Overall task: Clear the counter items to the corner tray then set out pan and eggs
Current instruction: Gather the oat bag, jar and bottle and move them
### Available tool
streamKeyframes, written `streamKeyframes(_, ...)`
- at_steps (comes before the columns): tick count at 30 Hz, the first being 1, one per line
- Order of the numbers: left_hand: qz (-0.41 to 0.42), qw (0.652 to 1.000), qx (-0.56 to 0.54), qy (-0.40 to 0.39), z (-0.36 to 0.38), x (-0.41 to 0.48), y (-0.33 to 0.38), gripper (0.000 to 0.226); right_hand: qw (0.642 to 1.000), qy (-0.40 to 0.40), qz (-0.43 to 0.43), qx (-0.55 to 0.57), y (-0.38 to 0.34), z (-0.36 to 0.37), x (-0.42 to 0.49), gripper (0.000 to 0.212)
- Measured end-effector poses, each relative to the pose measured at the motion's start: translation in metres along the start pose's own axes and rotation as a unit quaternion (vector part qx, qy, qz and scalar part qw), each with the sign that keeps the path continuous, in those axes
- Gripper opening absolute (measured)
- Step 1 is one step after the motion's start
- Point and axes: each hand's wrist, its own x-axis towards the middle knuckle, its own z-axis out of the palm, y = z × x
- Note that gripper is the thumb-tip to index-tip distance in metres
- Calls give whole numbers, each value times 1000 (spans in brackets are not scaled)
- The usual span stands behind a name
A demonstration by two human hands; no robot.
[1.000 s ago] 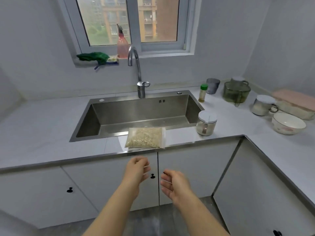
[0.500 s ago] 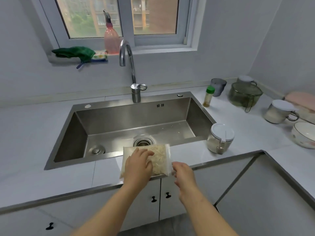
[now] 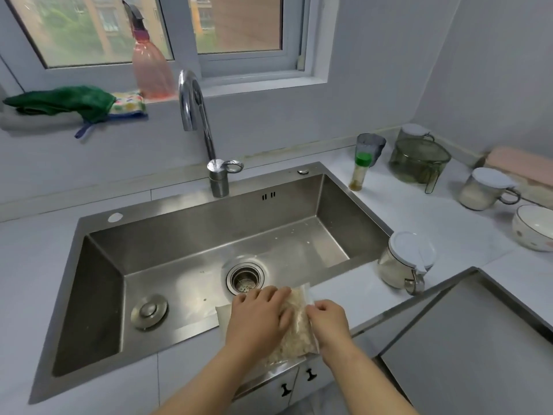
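Observation:
A clear bag of pale grains (image 3: pixel 297 330) lies on the counter strip between the sink's front rim and the counter edge. My left hand (image 3: pixel 257 319) rests on top of the bag and covers its left half. At the bag's right edge, my right hand (image 3: pixel 327 320) pinches the plastic. A glass jar with a white lid (image 3: pixel 404 262) stands on the counter just right of the sink. Further back on the right are a green-capped bottle (image 3: pixel 360 172), a grey cup (image 3: pixel 371 146), a green glass pot (image 3: pixel 419 163), a lidded mug (image 3: pixel 484 190) and a white bowl (image 3: pixel 534 227).
The steel sink (image 3: pixel 209 232) fills the middle, with a tall faucet (image 3: pixel 194 109) behind it. A pink spray bottle (image 3: pixel 151 64) and a green cloth (image 3: pixel 62 103) sit on the window sill. A pink-topped flat item (image 3: pixel 520 166) lies at the far right corner.
Both hands rose from below the counter edge to the bag. The left hand came down on top of it and the right hand took its right edge. The view moved closer.

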Motion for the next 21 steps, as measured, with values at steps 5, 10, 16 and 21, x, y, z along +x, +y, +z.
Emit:
streamKeyframes(5, -20, 999, -35, -28, -8, 4, -2, 43, 999, -11, -24, 17, -5, 1, -5, 19)
streamKeyframes(10, -127, 963, -227, -69, -25, 12, -7, 58, 994, -36, -42, 91, -27, -5, -12, 14)
streamKeyframes(16, -85, 830, -529, -152, -51, 14, -3, 44, 983, -82, -105, 123, -59, -23, -24, 18)
streamKeyframes(21, -43, 834, -517, -189, -53, 16, -1, 47, 978, -66, -169, 105, -71, -39, -28, 23)
